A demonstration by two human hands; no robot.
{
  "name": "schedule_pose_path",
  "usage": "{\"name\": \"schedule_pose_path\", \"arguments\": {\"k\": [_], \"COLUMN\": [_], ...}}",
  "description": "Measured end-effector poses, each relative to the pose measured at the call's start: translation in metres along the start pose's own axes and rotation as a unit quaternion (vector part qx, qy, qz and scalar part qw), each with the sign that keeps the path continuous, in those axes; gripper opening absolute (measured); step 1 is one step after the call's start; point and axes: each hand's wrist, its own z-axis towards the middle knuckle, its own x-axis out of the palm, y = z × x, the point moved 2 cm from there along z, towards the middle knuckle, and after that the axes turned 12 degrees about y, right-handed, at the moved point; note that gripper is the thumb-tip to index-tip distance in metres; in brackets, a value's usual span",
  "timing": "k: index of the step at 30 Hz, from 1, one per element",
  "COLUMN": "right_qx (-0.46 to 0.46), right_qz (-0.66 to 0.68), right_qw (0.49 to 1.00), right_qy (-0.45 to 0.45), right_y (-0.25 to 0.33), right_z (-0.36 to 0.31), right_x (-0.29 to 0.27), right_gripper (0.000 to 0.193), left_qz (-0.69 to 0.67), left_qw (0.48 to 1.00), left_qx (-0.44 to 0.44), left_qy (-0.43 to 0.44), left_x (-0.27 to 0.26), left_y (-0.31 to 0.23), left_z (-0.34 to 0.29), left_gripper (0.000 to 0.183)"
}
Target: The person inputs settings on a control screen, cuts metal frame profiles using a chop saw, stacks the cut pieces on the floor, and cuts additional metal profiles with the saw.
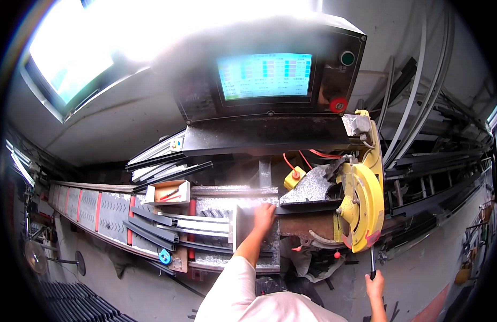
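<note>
My left hand (265,216) is closed on the left end of a black profile bar (308,207), which lies across the machine bed toward the saw. Its fingertips are partly hidden. Just left of this hand stands an upright pale metal plate (240,225). My right hand (375,285) wraps round the black handle (373,264) of a yellow cut-off saw (363,201), low on the right. The saw's round yellow guard sits over the right end of the bar, so the blade is hidden there.
Behind the bed, a control panel carries a lit screen (265,75), a green button (347,58) and a red knob (338,104). Leftward runs a conveyor (113,210) with black profiles (152,232), an open box (150,194) and a blue tape measure (164,256). More profiles crowd the right wall.
</note>
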Motion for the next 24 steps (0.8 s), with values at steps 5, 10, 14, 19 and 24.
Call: {"name": "schedule_pose_path", "arguments": {"k": [5,10,14,19,24], "right_qx": [-0.008,0.019,0.031,0.022,0.01], "right_qz": [0.009,0.01,0.022,0.027,0.03], "right_qw": [1.0,1.0,0.999,0.999,0.999], "right_qy": [-0.005,0.011,0.027,0.012,-0.005], "right_y": [-0.011,-0.002,-0.009,-0.029,-0.05], "right_z": [0.003,0.003,0.005,0.016,0.023], "right_x": [0.015,0.017,0.025,0.053,0.074], "right_gripper": [0.029,0.029,0.029,0.03,0.031], "left_qz": [-0.008,-0.01,-0.015,-0.008,-0.006], "left_qw": [1.0,1.0,1.0,1.0,1.0], "left_qx": [0.012,0.006,0.004,-0.007,-0.014], "left_qy": [-0.012,0.0,0.001,0.013,0.021], "left_x": [-0.003,-0.005,-0.006,-0.006,0.003], "left_y": [-0.002,-0.003,-0.003,-0.005,-0.004], "left_z": [0.0,0.0,0.0,0.001,0.004], "left_gripper": [0.035,0.036,0.036,0.036,0.038]}}
